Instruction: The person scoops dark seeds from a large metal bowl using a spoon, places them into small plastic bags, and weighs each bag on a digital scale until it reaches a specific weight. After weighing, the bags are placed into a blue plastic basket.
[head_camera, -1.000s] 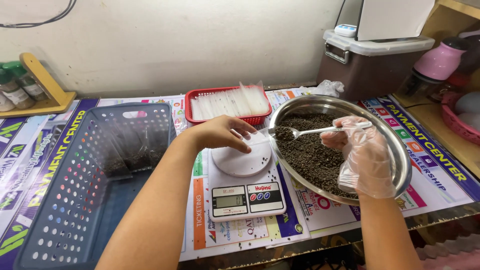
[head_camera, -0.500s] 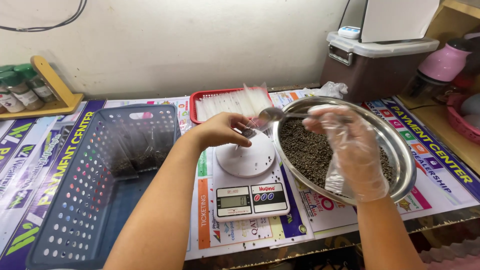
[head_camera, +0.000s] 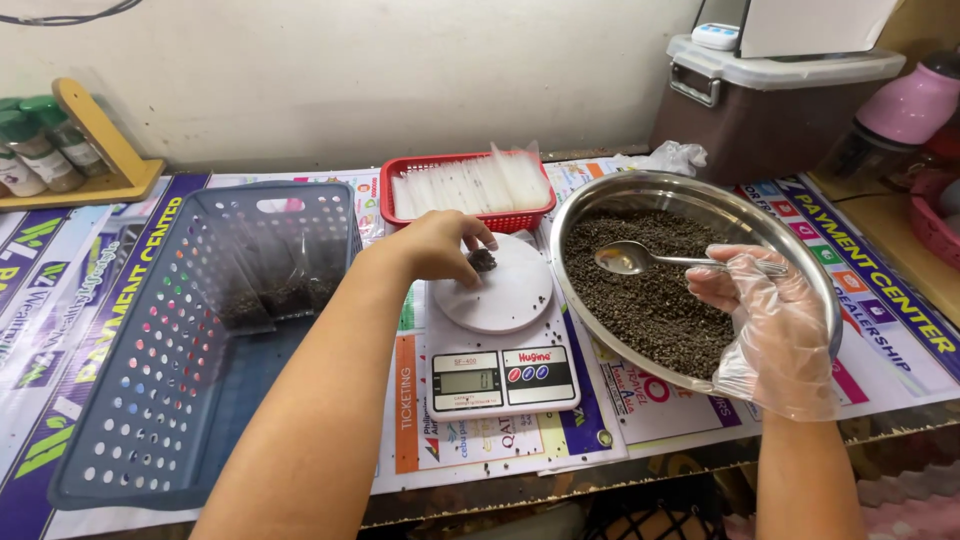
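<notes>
The left hand (head_camera: 435, 245), bare, rests on the round white platform of a small digital kitchen scale (head_camera: 500, 340) at the middle of the table (head_camera: 900, 370), its fingers pinched shut on a small clear bag (head_camera: 483, 261) that holds a little dark grain and sits on the platform. The right hand (head_camera: 765, 310), in a loose clear plastic glove, is closed around the handle of a metal spoon (head_camera: 640, 260); the spoon's bowl lies over the dark grains in a wide steel bowl (head_camera: 700, 200) just right of the scale. Left of the scale stands a blue perforated plastic basket (head_camera: 150, 400) with a few filled bags lying at its far end. Just beyond the scale, a red tray (head_camera: 400, 215) holds a row of empty clear bags. A brown lidded box (head_camera: 770, 110) sits at the far right.
</notes>
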